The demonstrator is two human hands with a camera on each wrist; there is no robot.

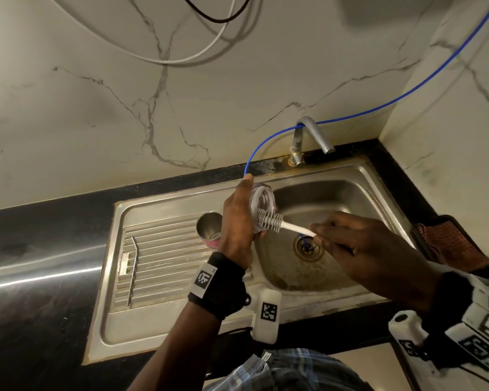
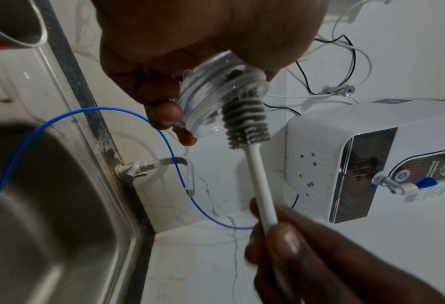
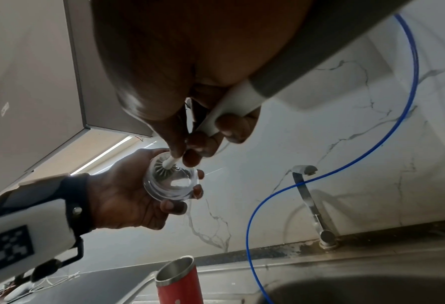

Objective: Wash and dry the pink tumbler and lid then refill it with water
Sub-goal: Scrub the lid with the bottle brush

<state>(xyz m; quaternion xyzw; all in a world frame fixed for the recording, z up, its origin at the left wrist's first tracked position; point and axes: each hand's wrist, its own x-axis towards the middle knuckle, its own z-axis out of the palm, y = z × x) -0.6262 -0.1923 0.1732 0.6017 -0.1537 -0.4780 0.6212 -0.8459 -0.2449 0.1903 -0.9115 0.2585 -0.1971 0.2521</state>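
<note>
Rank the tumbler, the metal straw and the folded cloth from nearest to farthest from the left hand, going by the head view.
1. Tumbler: upright on the draining board, right beside the left hand, on its left.
2. Metal straw: lying farther left on the draining board's ridges.
3. Folded cloth: on the counter past the sink's right edge, clearly the farthest.

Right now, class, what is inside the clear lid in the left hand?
Inside the clear lid sits the grey ribbed head of the bottle brush, its white handle pinched by the right hand. The left hand covers the lid's outer face, so that side cannot be seen.
</note>
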